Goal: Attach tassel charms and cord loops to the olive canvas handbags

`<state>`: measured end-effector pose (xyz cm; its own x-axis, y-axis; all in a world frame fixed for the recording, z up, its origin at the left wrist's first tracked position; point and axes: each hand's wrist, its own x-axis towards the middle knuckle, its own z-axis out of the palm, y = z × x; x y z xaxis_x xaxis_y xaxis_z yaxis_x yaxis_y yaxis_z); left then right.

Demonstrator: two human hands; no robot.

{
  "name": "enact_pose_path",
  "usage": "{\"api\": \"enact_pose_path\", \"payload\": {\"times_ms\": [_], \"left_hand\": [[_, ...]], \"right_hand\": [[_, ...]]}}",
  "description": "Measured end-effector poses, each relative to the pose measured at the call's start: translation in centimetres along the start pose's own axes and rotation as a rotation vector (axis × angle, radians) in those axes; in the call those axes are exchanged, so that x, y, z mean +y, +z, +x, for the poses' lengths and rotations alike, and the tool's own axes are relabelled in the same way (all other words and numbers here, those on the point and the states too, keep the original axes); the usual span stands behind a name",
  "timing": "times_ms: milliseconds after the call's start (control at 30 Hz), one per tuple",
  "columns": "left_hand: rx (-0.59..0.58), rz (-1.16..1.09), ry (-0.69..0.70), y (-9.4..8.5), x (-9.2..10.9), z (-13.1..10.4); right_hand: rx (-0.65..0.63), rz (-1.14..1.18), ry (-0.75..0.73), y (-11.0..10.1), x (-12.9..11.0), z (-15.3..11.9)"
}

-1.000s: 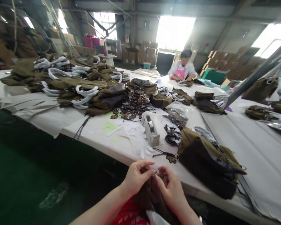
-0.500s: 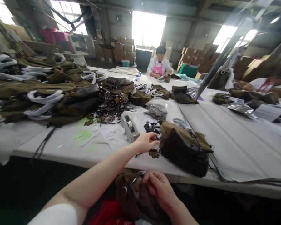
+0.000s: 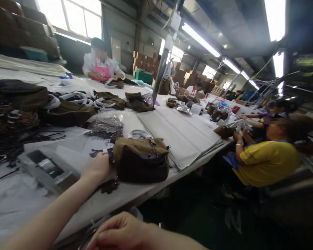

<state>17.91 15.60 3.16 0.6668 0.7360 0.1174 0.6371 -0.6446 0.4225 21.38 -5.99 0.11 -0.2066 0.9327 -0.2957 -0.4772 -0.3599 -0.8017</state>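
Note:
My left hand reaches over the table, its fingers curled down at a small pile of black strap pieces. Whatever is between those fingers is hidden. Just right of it stands a brown and black bag with a chain on its top. A dark flower-shaped charm lies below the bag's left side. Low in the view, my right hand is closed in a pinch on the edge of another bag, most of which is out of frame.
A grey tape dispenser sits left of my left forearm. Dark corded charms and a plastic bag lie behind. White sheets are stacked to the right. A metal post rises from the table. Co-workers sit around, one in yellow.
The view has swung right, bringing the person in yellow into sight. My left hand's fingers have closed down at the black strap pieces. The bag in my lap has mostly left the view.

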Motion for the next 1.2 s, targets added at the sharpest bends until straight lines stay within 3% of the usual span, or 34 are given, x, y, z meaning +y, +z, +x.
{"api": "enact_pose_path", "payload": {"times_ms": [133,367,500,600,767,867,1000,1100,1200], "left_hand": [[-0.067,0.136,0.02,-3.0,-0.2,-5.7],[-0.001,0.127,-0.101,-5.9,-2.8,-11.7],[-0.032,0.135,-0.022,-6.9,-3.2,-16.2],[-0.112,0.166,0.072,-7.0,-4.8,-18.4],[-0.343,0.258,0.089,-5.3,-9.8,-18.4],[-0.335,0.251,0.033,-4.7,-10.7,-18.4],[-0.14,0.193,-0.124,-4.7,-8.0,-18.9],[-0.243,0.1,-0.253,-4.1,-5.5,-18.6],[-0.362,0.051,-0.35,-2.3,-4.3,-18.1]], "right_hand": [[-0.054,0.012,-0.056,0.9,0.6,-0.1],[-0.089,-0.02,-0.044,2.1,1.6,0.4],[-0.057,-0.07,-0.042,2.7,1.5,-0.1],[-0.026,-0.083,-0.031,2.6,1.7,-0.2],[0.023,-0.074,-0.005,3.0,2.1,0.1],[0.102,-0.026,0.0,3.6,1.9,0.6],[0.2,0.054,0.036,3.6,1.5,1.7],[0.214,0.066,0.063,3.3,1.6,2.3],[0.222,0.064,0.086,2.9,2.2,2.6]]}}
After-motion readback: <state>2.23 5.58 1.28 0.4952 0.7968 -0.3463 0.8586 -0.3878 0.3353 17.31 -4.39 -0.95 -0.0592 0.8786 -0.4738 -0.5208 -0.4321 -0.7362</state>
